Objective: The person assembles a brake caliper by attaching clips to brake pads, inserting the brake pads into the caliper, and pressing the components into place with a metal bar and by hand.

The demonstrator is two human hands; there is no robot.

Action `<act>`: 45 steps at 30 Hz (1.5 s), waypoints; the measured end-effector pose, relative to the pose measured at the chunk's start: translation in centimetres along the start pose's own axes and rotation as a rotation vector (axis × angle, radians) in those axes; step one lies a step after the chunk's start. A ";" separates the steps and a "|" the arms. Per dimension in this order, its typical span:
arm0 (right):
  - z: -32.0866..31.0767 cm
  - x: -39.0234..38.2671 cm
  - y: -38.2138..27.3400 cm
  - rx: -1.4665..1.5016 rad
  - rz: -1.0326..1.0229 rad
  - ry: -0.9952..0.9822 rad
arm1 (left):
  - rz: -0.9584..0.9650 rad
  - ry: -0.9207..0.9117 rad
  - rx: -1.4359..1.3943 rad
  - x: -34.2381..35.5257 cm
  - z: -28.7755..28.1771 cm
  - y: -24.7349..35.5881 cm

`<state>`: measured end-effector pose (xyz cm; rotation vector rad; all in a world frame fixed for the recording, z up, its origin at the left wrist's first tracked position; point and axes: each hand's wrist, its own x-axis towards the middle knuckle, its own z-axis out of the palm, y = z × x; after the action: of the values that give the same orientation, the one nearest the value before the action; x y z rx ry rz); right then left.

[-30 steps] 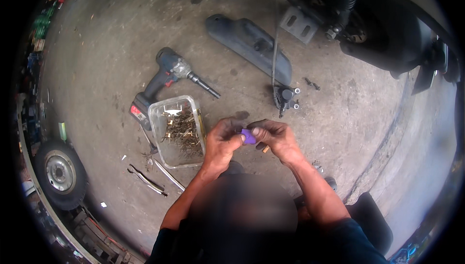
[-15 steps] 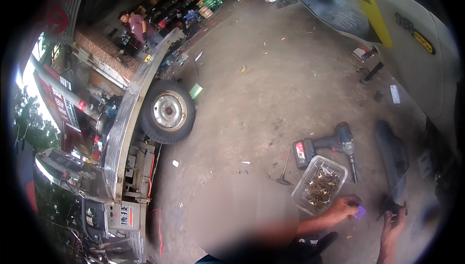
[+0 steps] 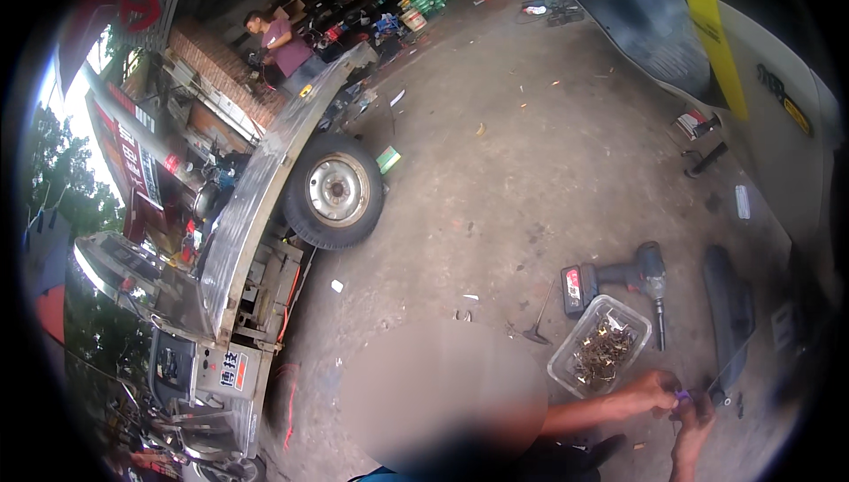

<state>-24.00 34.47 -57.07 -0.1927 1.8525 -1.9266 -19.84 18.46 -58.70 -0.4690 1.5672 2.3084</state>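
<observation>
While the left hand (image 3: 657, 392) and the right hand (image 3: 695, 415) are being held together, fingers curled, a small purple piece (image 3: 682, 394) is being pinched between them. It is being held near the clear tub (image 3: 635, 315).

The person's right hand (image 3: 695, 414), apart from the left hand (image 3: 658, 391) half a second ago, now meets it at the purple piece (image 3: 681, 394), less of which shows. Since a second ago the view has swung, shifting both hands from the middle to the lower right.
</observation>
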 end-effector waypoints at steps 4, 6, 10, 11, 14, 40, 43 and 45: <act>-2.4 -0.7 0.2 -0.037 0.032 -0.107 | 0.006 -0.070 0.062 0.3 0.3 -0.8; -3.8 -0.1 -0.2 -0.189 0.018 -0.229 | -0.010 0.004 0.018 -0.6 -0.2 -1.1; -6.8 2.6 -0.2 -0.994 -0.545 0.052 | 0.046 0.200 -0.114 -3.2 -2.3 1.1; -8.5 2.8 0.4 -1.072 -0.457 0.083 | 0.044 0.228 -0.184 -2.9 -2.5 0.6; -11.9 3.1 2.3 -1.208 -0.192 -0.021 | 0.011 0.127 -0.233 -1.1 -1.8 -0.7; -1.4 3.3 -4.6 0.808 -0.035 0.266 | 0.431 0.005 -0.201 -2.0 1.5 10.9; -1.6 3.4 -4.6 0.737 -0.162 0.265 | 0.480 -0.018 -0.090 -1.8 1.7 12.3; -1.9 3.1 -4.9 0.781 -0.146 0.243 | 0.478 -0.012 0.011 -1.6 2.3 13.0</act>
<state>-28.59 34.85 -53.13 0.1702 1.0963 -2.7087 -24.18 15.89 -46.38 -0.0765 1.8448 2.6290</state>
